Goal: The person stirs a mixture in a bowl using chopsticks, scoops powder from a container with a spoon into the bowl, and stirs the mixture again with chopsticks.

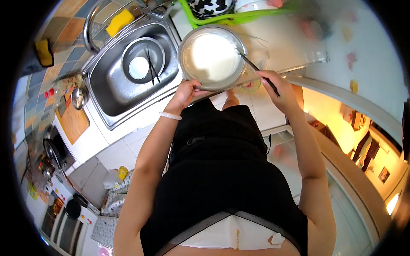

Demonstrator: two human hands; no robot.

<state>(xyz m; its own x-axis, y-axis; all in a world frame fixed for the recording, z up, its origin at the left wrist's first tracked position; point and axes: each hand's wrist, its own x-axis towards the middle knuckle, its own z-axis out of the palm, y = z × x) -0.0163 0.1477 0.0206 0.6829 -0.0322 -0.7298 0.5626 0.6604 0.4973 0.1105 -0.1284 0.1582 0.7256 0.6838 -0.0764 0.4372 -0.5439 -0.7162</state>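
A metal bowl point(182, 68) of creamy white liquid point(209, 53) stands near the counter's edge. My left hand point(186, 92) is closed on its near rim, thumb on top. Dark chopsticks point(251, 63) are gripped in my right hand point(280, 92), to the right of the bowl. Their tips dip into the liquid near the far right side. Whether it is one stick or a pair is hard to make out.
Left of the bowl, the sink point(113, 100) holds a metal basin point(160, 53) with a white bowl point(139, 68) and chopsticks in it. A green rack point(239, 20) with bowls stands behind. A cutting board point(73, 121) lies far left.
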